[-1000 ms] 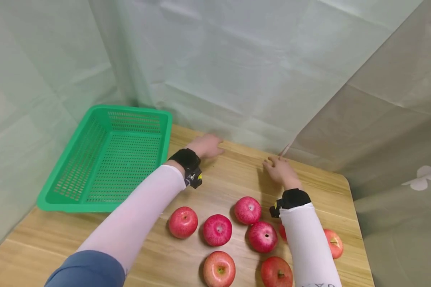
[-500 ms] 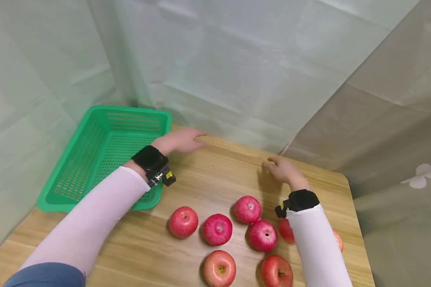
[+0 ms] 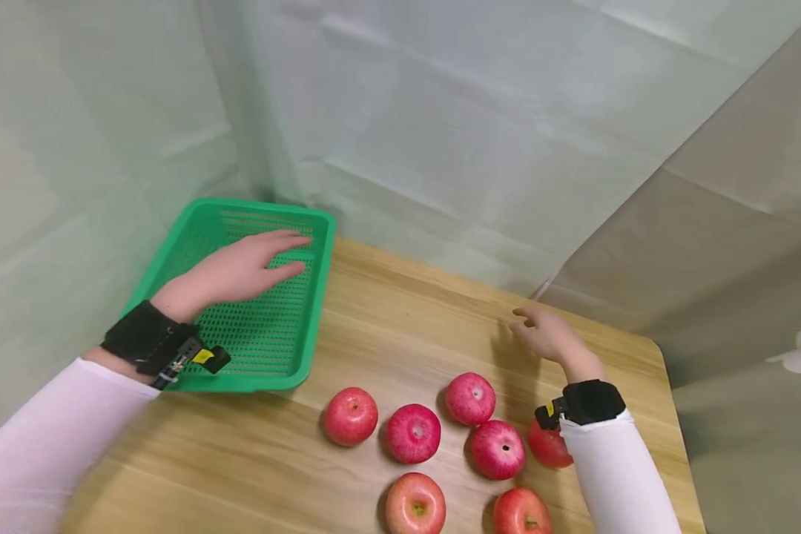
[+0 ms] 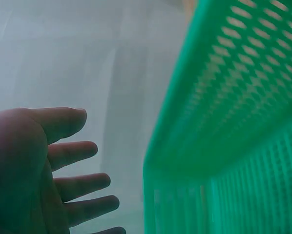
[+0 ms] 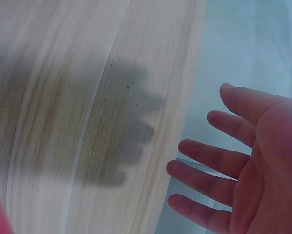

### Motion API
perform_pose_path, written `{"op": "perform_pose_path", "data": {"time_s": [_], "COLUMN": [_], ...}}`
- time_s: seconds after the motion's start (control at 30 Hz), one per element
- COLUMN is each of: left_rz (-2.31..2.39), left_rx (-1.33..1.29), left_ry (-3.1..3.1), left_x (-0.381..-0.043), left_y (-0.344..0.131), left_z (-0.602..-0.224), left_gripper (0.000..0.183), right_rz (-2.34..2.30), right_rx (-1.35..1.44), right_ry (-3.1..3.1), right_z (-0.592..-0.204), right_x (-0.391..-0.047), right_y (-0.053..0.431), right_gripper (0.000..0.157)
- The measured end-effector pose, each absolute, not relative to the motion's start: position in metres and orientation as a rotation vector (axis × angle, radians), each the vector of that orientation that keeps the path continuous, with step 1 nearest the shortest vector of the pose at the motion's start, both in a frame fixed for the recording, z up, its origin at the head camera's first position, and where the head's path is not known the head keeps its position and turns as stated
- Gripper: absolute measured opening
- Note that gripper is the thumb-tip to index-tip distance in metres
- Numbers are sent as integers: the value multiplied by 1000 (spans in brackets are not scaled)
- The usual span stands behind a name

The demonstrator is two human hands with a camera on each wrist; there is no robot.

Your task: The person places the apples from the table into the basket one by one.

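Note:
Over the green plastic basket (image 3: 300, 374) hovers my left hand (image 3: 236, 268), its fingers spread and nothing between them. The left wrist view has the same hand (image 4: 33, 170) beside the perforated basket wall (image 4: 253, 58). At the right, above the far part of the table, my right hand (image 3: 547, 337) is raised with relaxed, parted fingers and holds nothing. Its shadow falls on the wood in the right wrist view, where the palm of the right hand (image 5: 273, 165) shows. Red apples lie nearer the body, among them one apple (image 3: 470, 398) closest to the right hand.
Several apples sit loosely grouped on the wooden table (image 3: 387, 319), including a paler apple (image 3: 415, 504) at the front and a leftmost apple (image 3: 351, 417) near the basket. Another apple (image 3: 549, 443) is partly covered by the right wrist. A pale curtain (image 3: 427, 148) hangs behind the table.
My left hand has moved left from the table's far edge to above the basket, spreading its fingers. The right hand has stayed almost in place. The head view has shifted slightly.

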State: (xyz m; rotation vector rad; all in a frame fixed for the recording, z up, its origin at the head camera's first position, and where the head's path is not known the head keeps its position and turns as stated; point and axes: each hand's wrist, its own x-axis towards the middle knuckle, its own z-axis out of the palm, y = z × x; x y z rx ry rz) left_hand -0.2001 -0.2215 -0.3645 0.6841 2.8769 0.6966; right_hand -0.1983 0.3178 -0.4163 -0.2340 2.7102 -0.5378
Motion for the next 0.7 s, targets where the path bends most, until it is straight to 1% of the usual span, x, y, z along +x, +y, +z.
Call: {"op": "perform_pose_path", "data": {"time_s": [0.2, 0.33, 0.5, 0.7], "left_rz": [770, 867, 912, 1015], "left_rx": [531, 448, 383, 310], "left_ry": [2996, 3047, 3066, 3078], "left_x": [-180, -165, -150, -139], "left_y": [-280, -310, -330, -341], "left_z": [-375, -388, -407, -423], "left_gripper": [62, 61, 62, 67], "right_rz": [-531, -551, -545, -509], "right_rx": [-285, -328, -333, -319], "right_ry": [2738, 2766, 2794, 2792], "right_z": [-412, -408, -409, -415], "right_x": [-190, -182, -178, -176], "right_y": [330, 338, 350, 358], "right_gripper": [60, 59, 55, 60]}}
